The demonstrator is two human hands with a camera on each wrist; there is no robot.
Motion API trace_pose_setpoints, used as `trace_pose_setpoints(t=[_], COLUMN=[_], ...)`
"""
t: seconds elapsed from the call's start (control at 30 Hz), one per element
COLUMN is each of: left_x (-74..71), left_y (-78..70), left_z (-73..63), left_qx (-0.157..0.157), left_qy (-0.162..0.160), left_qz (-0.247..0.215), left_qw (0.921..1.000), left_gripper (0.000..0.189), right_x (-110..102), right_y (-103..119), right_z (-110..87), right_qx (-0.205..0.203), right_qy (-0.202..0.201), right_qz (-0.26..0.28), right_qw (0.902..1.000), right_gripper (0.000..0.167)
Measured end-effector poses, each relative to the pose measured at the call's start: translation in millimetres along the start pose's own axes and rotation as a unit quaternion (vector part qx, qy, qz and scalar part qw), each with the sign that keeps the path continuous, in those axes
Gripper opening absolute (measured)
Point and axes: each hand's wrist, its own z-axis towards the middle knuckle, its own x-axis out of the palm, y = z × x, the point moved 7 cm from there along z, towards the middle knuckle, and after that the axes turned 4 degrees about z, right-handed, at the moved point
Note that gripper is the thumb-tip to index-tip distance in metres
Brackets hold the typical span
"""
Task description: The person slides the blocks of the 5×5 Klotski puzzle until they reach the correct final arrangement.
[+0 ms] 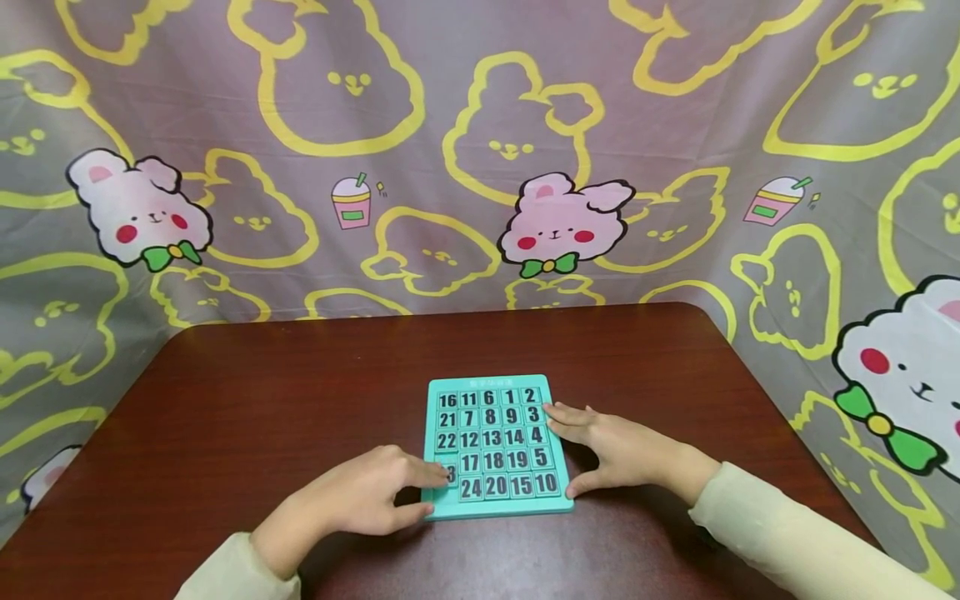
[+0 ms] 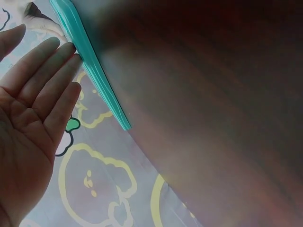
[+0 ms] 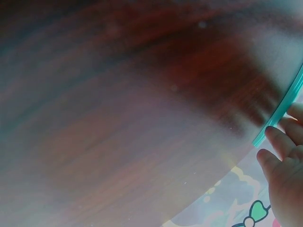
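Observation:
A turquoise sliding number puzzle (image 1: 491,384) lies flat on the table, its numbered tiles set in rows of a square frame. My left hand (image 1: 367,492) reaches in from the left, fingertips on a tile (image 1: 451,477) whose visible digit is 3. That tile sits partway between the fourth and fifth rows in the leftmost column; its left part is hidden under the fingers. The left thumb is at the frame's lower left corner. Along the right edge, my right hand (image 1: 626,450) rests its extended fingertips on the frame, thumb by the lower right corner. Both wrist views show the frame's turquoise side (image 2: 90,56).
The puzzle stands on a dark reddish-brown table (image 1: 315,375) with rounded far corners. A grey curtain (image 1: 435,175) printed with yellow outlines and white rabbits hangs behind the table and along its sides.

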Motion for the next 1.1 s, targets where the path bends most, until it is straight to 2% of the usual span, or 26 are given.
trace_pose_setpoints(t=[0.33, 0.6, 1.1], left_x=[0.6, 1.5, -3.2], left_y=[-5.7, -7.3, -8.6], left_z=[-3.2, -5.3, -6.9], left_qx=[0.017, 0.014, 0.030], left_qy=[-0.010, -0.006, -0.021], left_qz=[0.002, -0.002, -0.003], left_qw=[0.9998, 0.9999, 0.9993], left_gripper=[0.030, 0.030, 0.027], right_x=[-0.5, 0.0, -1.6], right_y=[0.5, 0.3, 2.0], right_z=[-0.6, -0.7, -0.2], right_qx=[-0.005, -0.001, -0.012], right_qy=[-0.005, -0.006, -0.012], right_qz=[0.002, 0.001, -0.002], right_qw=[1.0000, 1.0000, 0.9998], right_gripper=[0.100, 0.100, 0.100])
